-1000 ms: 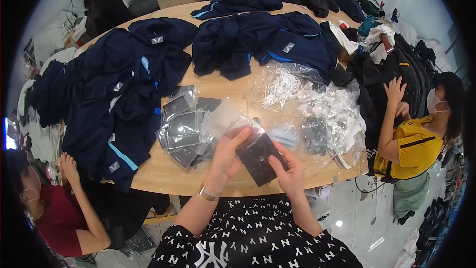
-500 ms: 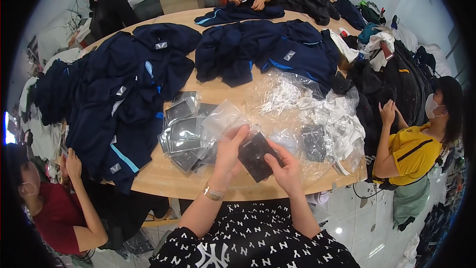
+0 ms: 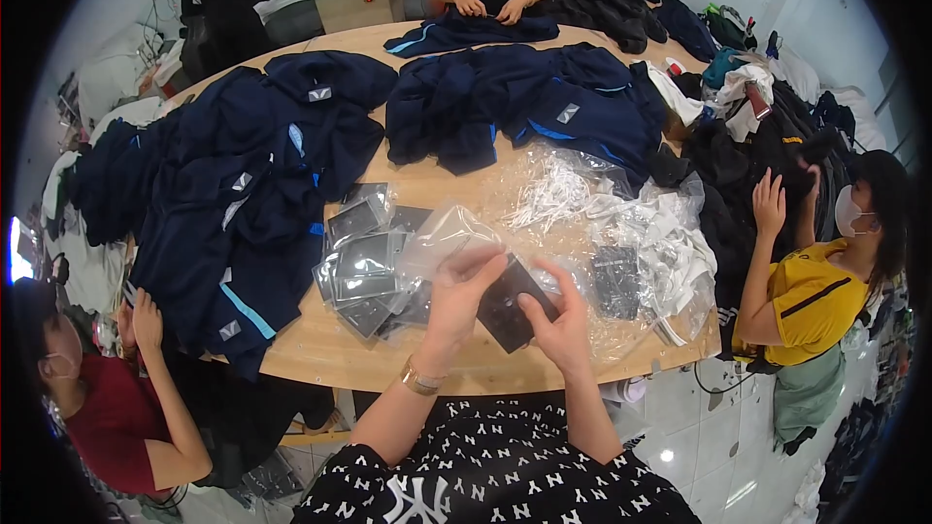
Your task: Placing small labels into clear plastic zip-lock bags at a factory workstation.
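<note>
Black card [image 3: 507, 315], tilted — clear bag [image 3: 445, 236] beside it, perhaps touching.

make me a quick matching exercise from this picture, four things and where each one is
Things
1. dark flat rectangle
2. clear plastic sleeve
3. pile of clear-wrapped dark pieces
4. gold-toned band

Places
A. around the left wrist
B. on the table, left of the hands
C. under the thumb of the right hand
D. held in the left hand

Pairs: 1-C, 2-D, 3-B, 4-A
</note>
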`<state>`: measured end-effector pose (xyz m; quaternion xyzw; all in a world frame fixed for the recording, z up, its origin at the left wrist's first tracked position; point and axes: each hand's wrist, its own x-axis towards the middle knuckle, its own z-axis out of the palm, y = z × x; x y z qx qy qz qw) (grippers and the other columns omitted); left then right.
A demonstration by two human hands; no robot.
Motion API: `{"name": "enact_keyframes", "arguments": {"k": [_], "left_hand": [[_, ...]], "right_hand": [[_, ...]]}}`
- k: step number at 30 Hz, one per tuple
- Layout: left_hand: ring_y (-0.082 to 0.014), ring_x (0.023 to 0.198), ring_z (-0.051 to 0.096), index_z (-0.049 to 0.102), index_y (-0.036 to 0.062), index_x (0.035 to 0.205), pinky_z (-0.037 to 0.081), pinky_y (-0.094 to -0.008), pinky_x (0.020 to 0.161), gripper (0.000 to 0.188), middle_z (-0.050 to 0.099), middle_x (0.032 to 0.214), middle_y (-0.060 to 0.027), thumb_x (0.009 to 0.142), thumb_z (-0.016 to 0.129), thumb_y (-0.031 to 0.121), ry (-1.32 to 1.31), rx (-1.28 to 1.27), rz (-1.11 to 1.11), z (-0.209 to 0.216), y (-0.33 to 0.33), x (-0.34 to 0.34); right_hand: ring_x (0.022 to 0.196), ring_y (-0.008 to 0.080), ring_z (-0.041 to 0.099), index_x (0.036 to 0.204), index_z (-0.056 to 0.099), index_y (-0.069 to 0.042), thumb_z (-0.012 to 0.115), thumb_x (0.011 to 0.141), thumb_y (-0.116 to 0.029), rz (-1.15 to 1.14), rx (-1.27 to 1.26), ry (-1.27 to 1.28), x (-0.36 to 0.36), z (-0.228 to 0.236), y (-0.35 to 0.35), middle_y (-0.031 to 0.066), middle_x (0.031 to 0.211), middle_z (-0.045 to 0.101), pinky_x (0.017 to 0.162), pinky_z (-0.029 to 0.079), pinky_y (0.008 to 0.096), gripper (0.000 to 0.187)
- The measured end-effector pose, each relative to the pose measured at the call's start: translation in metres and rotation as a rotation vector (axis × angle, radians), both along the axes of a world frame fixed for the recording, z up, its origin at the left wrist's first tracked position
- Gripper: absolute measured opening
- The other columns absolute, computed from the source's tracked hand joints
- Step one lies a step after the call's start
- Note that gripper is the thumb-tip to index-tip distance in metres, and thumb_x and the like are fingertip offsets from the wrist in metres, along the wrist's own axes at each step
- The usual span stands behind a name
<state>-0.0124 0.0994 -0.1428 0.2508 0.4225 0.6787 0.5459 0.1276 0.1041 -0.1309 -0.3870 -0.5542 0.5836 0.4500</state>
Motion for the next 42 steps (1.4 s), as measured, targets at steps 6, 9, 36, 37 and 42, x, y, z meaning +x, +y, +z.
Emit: {"name": "enact_keyframes", "arguments": {"k": [6,9,36,37,42], "left_hand": [[-0.0108,0.077,0.06,0.06,0.0006,0.098,0.048,-0.0228,0.066,0.023,0.064,0.088,-0.0058,0.08,0.065,0.014,-0.202,-0.158,-0.202,0.002,-0.006,0.002],[-0.0107,0.077,0.06,0.059,0.0015,0.098,0.048,-0.023,0.066,0.024,0.063,0.09,-0.005,0.081,0.063,0.017,-0.259,-0.191,-0.28,0.0,-0.007,0.0],[-0.0085,0.081,0.057,0.057,0.0015,0.102,0.048,-0.0223,0.068,0.024,0.06,0.09,-0.0015,0.083,0.062,0.017,-0.036,-0.011,-0.104,0.018,-0.016,0.023],[-0.0084,0.078,0.057,0.059,0.0004,0.099,0.047,-0.0225,0.067,0.023,0.061,0.087,-0.0012,0.084,0.061,0.017,0.125,0.075,-0.065,0.017,-0.016,0.021],[-0.0111,0.075,0.057,0.06,-0.0021,0.094,0.046,-0.0233,0.066,0.018,0.062,0.082,-0.0047,0.084,0.059,0.012,0.438,0.176,0.017,0.009,-0.025,0.013]], "right_hand": [[0.095,0.0167,0.056,0.122,0.046,0.002,0.054,0.08,-0.003,-0.008,0.043,0.237,0.005,-0.01,0.006,0.0145,0.104,0.058,0.079,0.045,0.0273,0.043],[0.112,0.0209,0.047,0.121,0.046,0.005,0.052,0.077,-0.002,0.077,0.028,0.363,0.005,-0.009,0.009,0.0177,0.122,0.048,0.092,0.038,0.0307,0.045],[0.07,0.0126,0.055,0.077,0.056,0.001,0.045,0.091,-0.021,-0.34,-0.016,0.593,-0.017,-0.009,0.013,0.01,0.083,0.06,0.066,0.045,0.0232,0.028],[0.069,0.0124,0.056,0.078,0.056,0.001,0.045,0.092,-0.021,-0.342,-0.05,0.642,-0.017,-0.009,0.014,0.0097,0.082,0.06,0.065,0.046,0.0233,0.028],[0.067,0.0129,0.057,0.082,0.056,-0.001,0.044,0.092,-0.021,-0.45,-0.132,0.717,-0.011,0.002,0.016,0.0086,0.081,0.059,0.06,0.048,0.0248,0.025]]}}
